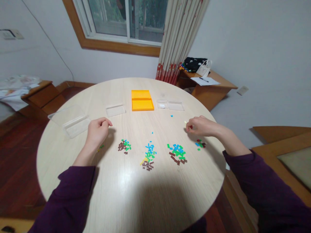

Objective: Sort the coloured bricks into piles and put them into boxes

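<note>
My left hand (pixel 98 129) is closed above the left side of the table, fingertips pressed together; what they hold, if anything, is hidden. Below its wrist lie a few green and yellow pieces (pixel 100 148). My right hand (pixel 200 125) is pinched above the right side, with small pale yellow pieces (pixel 185 123) showing at its fingertips. Nearest to it is a small pile of red, blue and green pieces (pixel 200 144). Between the hands lie a brown and green pile (pixel 124 146), a blue, green, yellow and brown pile (pixel 149 155), and a pile of larger flat pieces (pixel 178 153).
An orange case (pixel 143 104) lies open at the back of the round table (pixel 116 197). Clear plastic boxes stand left (pixel 77 126), mid-left (pixel 116 110) and right (pixel 176 105) of it. A stray blue piece (pixel 171 116) lies nearby. A side desk (pixel 216 92) stands behind.
</note>
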`<state>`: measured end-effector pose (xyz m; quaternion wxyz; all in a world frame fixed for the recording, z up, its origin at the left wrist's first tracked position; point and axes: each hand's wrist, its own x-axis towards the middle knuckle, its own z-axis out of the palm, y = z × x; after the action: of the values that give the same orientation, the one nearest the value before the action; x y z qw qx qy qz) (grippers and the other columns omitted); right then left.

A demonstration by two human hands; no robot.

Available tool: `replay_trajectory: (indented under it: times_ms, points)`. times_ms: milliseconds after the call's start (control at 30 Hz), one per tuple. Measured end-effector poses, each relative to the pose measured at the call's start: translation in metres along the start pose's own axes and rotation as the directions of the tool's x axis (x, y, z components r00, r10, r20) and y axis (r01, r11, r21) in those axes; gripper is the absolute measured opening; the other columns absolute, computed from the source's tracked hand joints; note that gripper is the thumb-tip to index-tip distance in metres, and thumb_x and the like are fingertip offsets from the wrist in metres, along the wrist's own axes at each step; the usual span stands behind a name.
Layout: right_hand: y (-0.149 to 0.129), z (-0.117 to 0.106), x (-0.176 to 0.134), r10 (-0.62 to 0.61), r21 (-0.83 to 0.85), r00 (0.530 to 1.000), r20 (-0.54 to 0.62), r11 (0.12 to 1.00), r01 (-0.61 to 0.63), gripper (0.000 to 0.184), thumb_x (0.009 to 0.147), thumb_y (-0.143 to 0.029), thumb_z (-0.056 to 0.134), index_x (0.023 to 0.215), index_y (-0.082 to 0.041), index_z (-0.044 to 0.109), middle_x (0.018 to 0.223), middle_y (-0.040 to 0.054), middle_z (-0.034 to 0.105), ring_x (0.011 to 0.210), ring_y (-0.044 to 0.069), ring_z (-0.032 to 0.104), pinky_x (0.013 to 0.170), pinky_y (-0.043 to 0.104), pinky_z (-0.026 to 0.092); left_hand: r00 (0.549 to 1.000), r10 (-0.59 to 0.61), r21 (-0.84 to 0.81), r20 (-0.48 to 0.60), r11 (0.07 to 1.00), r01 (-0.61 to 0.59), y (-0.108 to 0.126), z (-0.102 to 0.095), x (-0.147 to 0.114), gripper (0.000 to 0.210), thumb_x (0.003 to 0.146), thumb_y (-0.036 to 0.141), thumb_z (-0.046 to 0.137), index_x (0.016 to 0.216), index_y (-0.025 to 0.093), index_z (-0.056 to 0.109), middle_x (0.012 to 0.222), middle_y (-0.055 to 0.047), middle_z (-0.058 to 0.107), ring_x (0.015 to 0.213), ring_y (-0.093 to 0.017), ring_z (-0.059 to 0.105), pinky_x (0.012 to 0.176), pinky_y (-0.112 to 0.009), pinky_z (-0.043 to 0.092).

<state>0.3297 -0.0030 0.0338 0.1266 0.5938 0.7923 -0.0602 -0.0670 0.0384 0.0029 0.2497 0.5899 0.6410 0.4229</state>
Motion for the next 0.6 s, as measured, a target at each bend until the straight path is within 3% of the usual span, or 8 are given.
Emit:
replay_trajectory:
  times_ms: [100,267,600]
  points:
    - [0.0,-0.004,0.021,0.04,0.026,0.998,-0.049,0.999,-0.039,0.025,0.077,-0.016,0.051,0.083,-0.02,0.074,0.082,0.0066,0.074,0.073,0.019,0.063,0.071,0.032,0.041,1.0,0.001,-0.005,0.001,1.0,-0.001,-0.001,0.0,0.001,0.019,0.059,0.022,0.04,0.049,0.021,0.056,0.041,0.002,0.042,0.045,-0.014,0.038,0.049,-0.028,0.027]
    - [-0.004,0.004,0.057,0.14,0.097,0.969,-0.201,0.988,-0.123,0.042,0.082,-0.014,0.043,0.113,-0.013,0.072,0.109,0.0146,0.073,0.095,0.025,0.067,0.082,0.034,0.046,1.0,-0.012,-0.01,0.001,1.0,0.012,-0.003,0.0,0.002,0.019,0.06,0.023,0.04,0.049,0.021,0.056,0.041,0.002,0.042,0.045,-0.015,0.038,0.049,-0.029,0.027]
    - [-0.002,0.025,0.076,0.108,0.074,0.986,-0.128,0.992,-0.099,0.056,0.083,-0.01,0.038,0.135,-0.013,0.058,0.121,0.0146,0.069,0.107,0.026,0.065,0.091,0.034,0.046,1.0,0.012,-0.017,-0.007,1.0,-0.013,-0.002,0.001,0.001,0.02,0.06,0.023,0.039,0.049,0.021,0.056,0.042,0.002,0.043,0.046,-0.015,0.038,0.049,-0.028,0.027]
